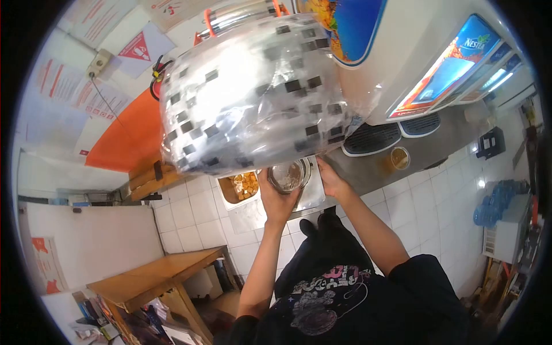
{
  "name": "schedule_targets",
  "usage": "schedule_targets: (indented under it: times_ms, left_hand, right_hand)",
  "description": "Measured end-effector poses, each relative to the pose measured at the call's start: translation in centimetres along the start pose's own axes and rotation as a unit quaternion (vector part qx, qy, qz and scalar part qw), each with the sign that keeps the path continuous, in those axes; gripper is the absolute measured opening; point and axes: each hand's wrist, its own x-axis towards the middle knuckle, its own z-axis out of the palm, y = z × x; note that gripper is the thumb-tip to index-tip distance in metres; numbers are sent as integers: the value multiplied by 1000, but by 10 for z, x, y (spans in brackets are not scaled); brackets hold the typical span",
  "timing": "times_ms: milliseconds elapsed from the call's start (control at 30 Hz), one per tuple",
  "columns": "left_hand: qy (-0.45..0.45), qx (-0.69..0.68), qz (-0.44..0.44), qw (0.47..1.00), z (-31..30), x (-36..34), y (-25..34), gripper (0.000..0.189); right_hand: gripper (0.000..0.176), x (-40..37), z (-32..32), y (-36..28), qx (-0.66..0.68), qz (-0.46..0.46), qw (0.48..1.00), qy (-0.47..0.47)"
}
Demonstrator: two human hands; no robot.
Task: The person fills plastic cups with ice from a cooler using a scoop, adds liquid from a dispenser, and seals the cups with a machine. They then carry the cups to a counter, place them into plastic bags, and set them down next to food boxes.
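My left hand is wrapped round the near left side of a round clear container, low in the middle of the view. My right hand is at the right edge of a pale metal surface beside the container; its fingertips are partly hidden. A large clear plastic bag with dark squares hangs over the upper middle and covers what lies behind it. Left of my left hand, a metal tray holds orange-brown cubes.
A drinks machine stands upper right, with black drip trays below it. A cup of brown liquid sits on the steel counter. A wooden table is lower left, blue water bottles far right.
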Motion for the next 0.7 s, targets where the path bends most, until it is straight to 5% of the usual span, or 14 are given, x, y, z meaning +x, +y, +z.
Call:
schedule_targets:
  times_ms: [67, 100, 133, 167, 267, 500, 633, 700]
  left_hand:
    - [-4, -17, 7, 1000, 0, -4, 0, 113]
    - [-2, -35, 13, 999, -1, -6, 0, 113]
    - [4, -40, 29, 999, 0, -10, -3, 115]
    - [3, -43, 30, 999, 0, -11, -1, 115]
    - [-4, -92, 45, 995, 0, -17, 16, 119]
    - [-89, -187, 59, 977, 12, -15, 72, 144]
    - [-159, -174, 59, 970, 8, -22, 92, 155]
    - [-186, -306, -36, 933, 11, -36, 94, 151]
  right_hand:
    - [57, -13, -1, -1, -3, -11, 1000, 26]
    - [53, -30, 2, -4, -171, -128, 967, 138]
    - [52, -47, 7, -5, -331, -235, 881, 243]
    - [52, -70, 25, -9, -330, -237, 880, 246]
    - [79, -124, 72, -16, -259, -205, 944, 11]
    - [89, -149, 82, -39, -150, -113, 982, 8]
    - [95, -168, 64, -42, -233, -305, 918, 102]
    - [96, -183, 65, -51, -281, -396, 866, 121]
